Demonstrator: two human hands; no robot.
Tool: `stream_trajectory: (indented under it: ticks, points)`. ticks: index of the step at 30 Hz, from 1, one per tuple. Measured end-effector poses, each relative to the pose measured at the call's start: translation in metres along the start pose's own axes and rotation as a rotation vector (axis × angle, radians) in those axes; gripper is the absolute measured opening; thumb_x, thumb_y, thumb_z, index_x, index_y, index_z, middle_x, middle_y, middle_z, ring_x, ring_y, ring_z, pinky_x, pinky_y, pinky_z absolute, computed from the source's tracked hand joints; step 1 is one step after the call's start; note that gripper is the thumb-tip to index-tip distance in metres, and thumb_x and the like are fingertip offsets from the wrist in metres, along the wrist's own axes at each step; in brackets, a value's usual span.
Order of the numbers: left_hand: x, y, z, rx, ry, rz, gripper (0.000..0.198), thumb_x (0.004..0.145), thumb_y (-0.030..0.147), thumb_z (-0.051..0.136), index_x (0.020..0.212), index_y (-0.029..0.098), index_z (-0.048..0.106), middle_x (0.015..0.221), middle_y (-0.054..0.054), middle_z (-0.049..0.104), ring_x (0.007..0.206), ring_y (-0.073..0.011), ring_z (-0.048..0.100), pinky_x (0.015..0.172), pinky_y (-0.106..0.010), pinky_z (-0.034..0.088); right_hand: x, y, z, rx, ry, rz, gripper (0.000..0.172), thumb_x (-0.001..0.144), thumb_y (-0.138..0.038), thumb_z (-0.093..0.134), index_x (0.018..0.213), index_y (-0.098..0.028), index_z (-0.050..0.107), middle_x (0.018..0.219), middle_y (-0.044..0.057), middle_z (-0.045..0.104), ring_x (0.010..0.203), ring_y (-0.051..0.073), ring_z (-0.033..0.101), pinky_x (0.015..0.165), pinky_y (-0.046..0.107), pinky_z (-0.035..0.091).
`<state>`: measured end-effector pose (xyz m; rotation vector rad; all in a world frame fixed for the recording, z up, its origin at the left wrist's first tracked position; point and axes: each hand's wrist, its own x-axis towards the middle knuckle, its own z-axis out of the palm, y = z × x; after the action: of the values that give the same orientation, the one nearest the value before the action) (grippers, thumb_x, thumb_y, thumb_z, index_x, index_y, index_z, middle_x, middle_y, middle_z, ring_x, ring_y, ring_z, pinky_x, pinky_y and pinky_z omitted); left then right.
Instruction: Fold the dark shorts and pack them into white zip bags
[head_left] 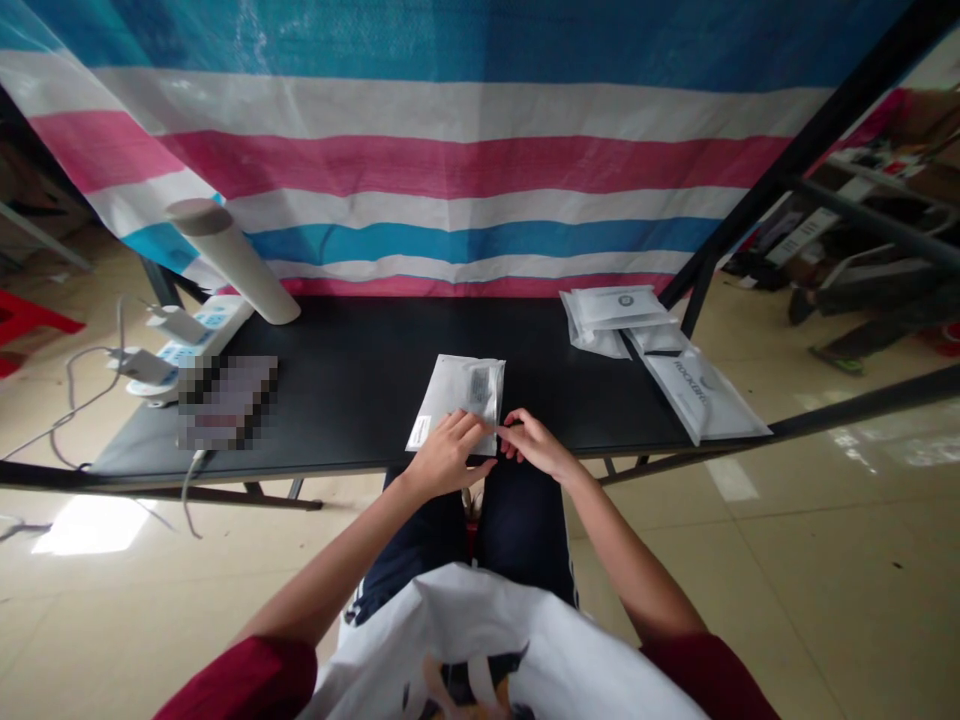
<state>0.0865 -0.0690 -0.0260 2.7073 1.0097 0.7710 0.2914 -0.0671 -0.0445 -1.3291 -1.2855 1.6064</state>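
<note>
A flat, whitish plastic packet (450, 385) lies near the front edge of the black table. It bears a small white label at its lower left and a grey printed panel at its upper right. My left hand (448, 455) rests on the packet's lower part, fingers stretched over it and the thumb apart. At the packet's lower right edge is my right hand (534, 443), its fingers bent together as if pinching that edge. The exact fingertip contact is small and hard to see.
Several similar plastic packets (619, 305) lie piled at the table's right end. On the left are a phone-like blurred object (229, 402) with a cable, a power strip (199, 345) with plugs, and a leaning white cylinder (244, 270). A striped sheet (450, 165) hangs behind the black table (352, 365).
</note>
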Motion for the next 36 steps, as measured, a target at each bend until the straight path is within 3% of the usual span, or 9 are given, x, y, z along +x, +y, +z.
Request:
stream_trajectory:
  ticks: [2,6,19,25,30,36]
  points:
    - [-0.004,-0.003,0.005,-0.003,-0.002,0.026,0.015,0.091,0.03,0.058,0.095,0.017,0.063,0.096,-0.008,0.066,0.087,-0.0209,0.057,0.077,-0.035,0.046,-0.008,0.005,0.01,0.024,-0.068,-0.014,0.043,0.074,-0.053,0.071,0.088,-0.023,0.044,0.061,-0.005,0.06,0.054,0.012,0.056,0.046,0.02,0.037]
    - [-0.003,-0.005,0.01,0.017,0.025,0.076,0.022,0.096,0.023,0.049,0.085,0.017,0.067,0.086,-0.005,0.067,0.079,-0.0172,0.058,0.073,-0.031,0.047,-0.009,0.002,0.02,0.093,-0.078,-0.063,0.041,0.074,-0.049,0.071,0.083,-0.024,0.04,0.059,-0.007,0.057,0.051,0.011,0.052,0.046,0.02,0.036]
    - [-0.004,0.005,0.017,-0.033,0.121,0.076,0.024,0.097,0.015,0.045,0.093,0.016,0.068,0.084,-0.006,0.067,0.077,-0.0158,0.06,0.072,-0.028,0.052,0.026,0.007,0.017,0.072,0.033,-0.096,0.037,0.07,-0.042,0.066,0.077,-0.025,0.034,0.056,-0.009,0.047,0.048,0.01,0.047,0.048,0.022,0.039]
    - [-0.008,0.016,0.018,-0.072,0.129,0.042,0.023,0.097,0.018,0.046,0.098,0.017,0.069,0.083,-0.005,0.066,0.075,-0.0152,0.061,0.069,-0.029,0.052,0.069,-0.002,0.013,0.016,0.144,-0.14,0.031,0.067,-0.039,0.06,0.075,-0.025,0.033,0.056,-0.01,0.039,0.049,0.01,0.041,0.049,0.022,0.033]
    - [-0.009,0.034,0.015,-0.15,0.115,0.006,0.026,0.098,0.019,0.043,0.099,0.018,0.069,0.085,-0.005,0.067,0.075,-0.0149,0.061,0.068,-0.029,0.053,0.117,-0.018,-0.001,-0.101,0.385,-0.169,0.023,0.068,-0.033,0.059,0.073,-0.024,0.039,0.06,-0.008,0.042,0.054,0.01,0.04,0.053,0.023,0.032]
    - [-0.01,0.04,0.02,-0.114,0.146,-0.069,0.024,0.098,0.024,0.046,0.092,0.018,0.069,0.083,-0.005,0.067,0.074,-0.0154,0.059,0.069,-0.031,0.051,0.124,-0.012,-0.007,-0.23,0.457,-0.225,0.025,0.073,-0.042,0.059,0.071,-0.023,0.043,0.06,-0.005,0.045,0.058,0.013,0.043,0.056,0.025,0.034]
